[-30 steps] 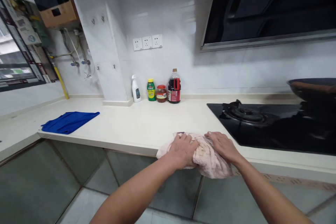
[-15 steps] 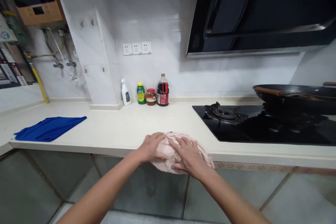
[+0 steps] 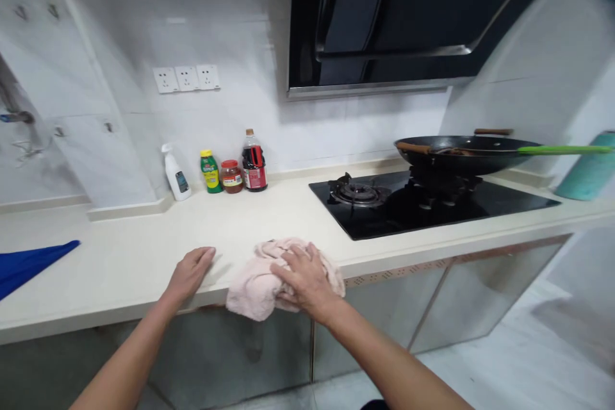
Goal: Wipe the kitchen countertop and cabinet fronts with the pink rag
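Right hand [image 3: 303,277] spread wide on pink cloth [image 3: 252,288]; left hand [image 3: 190,271], loosely open, at the surface [image 3: 230,221]'s near edge; far red label [image 3: 255,177] illegible.

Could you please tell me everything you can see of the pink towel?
The pink towel is pale and looks like soft, fluffy fabric. It is crumpled into a loose, folded heap on the front edge of the white countertop, with part hanging over the edge. It lies apart from the near left corner of the black gas hob. The right grip rests on top, fingers spread over it. Whether it is damp cannot be told.
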`<state>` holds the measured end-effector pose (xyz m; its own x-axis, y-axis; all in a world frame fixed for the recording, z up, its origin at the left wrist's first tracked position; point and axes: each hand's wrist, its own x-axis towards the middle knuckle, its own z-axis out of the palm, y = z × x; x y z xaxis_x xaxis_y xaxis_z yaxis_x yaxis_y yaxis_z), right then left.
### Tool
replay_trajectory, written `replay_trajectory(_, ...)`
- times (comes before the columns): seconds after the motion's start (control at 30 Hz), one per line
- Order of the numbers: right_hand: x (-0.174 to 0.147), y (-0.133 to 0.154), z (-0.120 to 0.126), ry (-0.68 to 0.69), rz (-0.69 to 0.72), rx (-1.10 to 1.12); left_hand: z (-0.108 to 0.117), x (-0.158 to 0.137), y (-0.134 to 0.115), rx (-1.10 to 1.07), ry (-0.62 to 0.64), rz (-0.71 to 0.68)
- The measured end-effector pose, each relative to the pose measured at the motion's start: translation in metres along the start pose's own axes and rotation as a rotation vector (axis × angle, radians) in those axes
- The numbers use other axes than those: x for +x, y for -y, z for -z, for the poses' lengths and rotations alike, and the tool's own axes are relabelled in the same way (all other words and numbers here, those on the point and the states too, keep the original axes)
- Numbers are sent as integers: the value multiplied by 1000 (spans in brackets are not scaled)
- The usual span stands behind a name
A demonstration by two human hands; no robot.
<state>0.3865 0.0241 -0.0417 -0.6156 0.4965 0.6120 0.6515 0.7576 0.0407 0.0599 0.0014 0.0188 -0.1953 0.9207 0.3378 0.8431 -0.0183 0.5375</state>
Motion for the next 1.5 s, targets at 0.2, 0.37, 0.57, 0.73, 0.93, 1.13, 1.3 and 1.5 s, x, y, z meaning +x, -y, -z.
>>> replay_trajectory(0.2, -100, -126, 34, -74, -291, -206, 0, 2, -3, 67, 34, -15)
replay_trajectory(0.37, -163, -230, 66, -32, -412, -255, -6, 1, -13, 182, 26, -174)
replay_trajectory(0.57, -161, -240, 86, 55, -468, -265, -11, -1, -16, 243, 36, -220)
replay_trajectory(0.73, -78, -112, 45, 71, -368, -158, -15, -1, -14, 266, 66, -211)
replay_trajectory(0.93, -7, -14, -6, -18, -122, -58, -13, 7, 4, 313, 79, -197)
replay_trajectory(1.13, -61, -89, 21, -88, -37, -89, -15, 17, 20, 317, 83, -212)
replay_trajectory(1.3, -138, -197, 59, -45, -302, -215, -16, 19, 21, 319, 104, -148)
replay_trajectory(1.5, -209, -301, 116, 47, -620, -347, -16, 17, 19, 301, 91, -195)
